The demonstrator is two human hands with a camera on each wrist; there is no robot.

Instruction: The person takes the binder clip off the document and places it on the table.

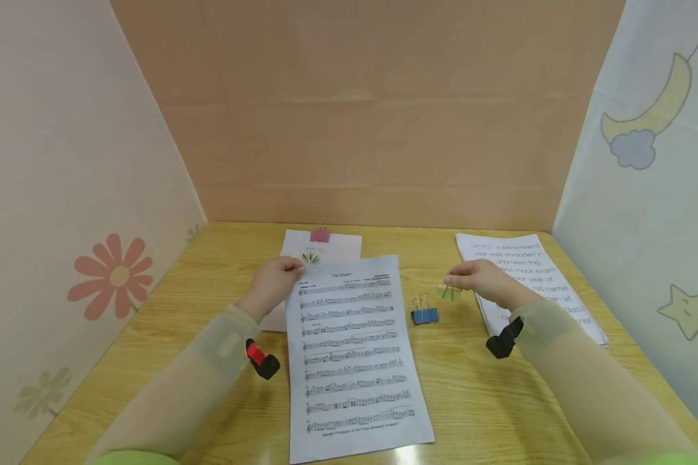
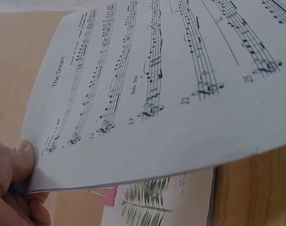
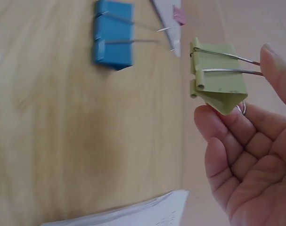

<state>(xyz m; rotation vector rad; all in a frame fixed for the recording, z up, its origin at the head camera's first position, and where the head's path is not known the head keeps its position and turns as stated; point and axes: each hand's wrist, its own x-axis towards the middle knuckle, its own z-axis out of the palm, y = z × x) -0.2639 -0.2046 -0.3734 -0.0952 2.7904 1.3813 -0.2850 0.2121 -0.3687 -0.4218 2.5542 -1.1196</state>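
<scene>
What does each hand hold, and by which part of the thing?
Left hand: sheet music, by its top left corner. Right hand: yellow clip, by its handles.

A yellowish-brown, wood-grained tabletop (image 1: pixel 465 387) is carrying 1 blue metal binder clip (image 1: pixel 424 316) near its middle. White rectangular papers with a green leaf picture (image 1: pixel 346 248) are lying behind, leftward; 1 white, large-print paper stack (image 1: pixel 549 274) is lying rightward.

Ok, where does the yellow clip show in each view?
Head: the yellow clip is right of centre, in the right hand.
Left wrist: not in it.
Right wrist: right of centre, in the upper half.
Shared landmark: the pink clip, visible in all three.
</scene>
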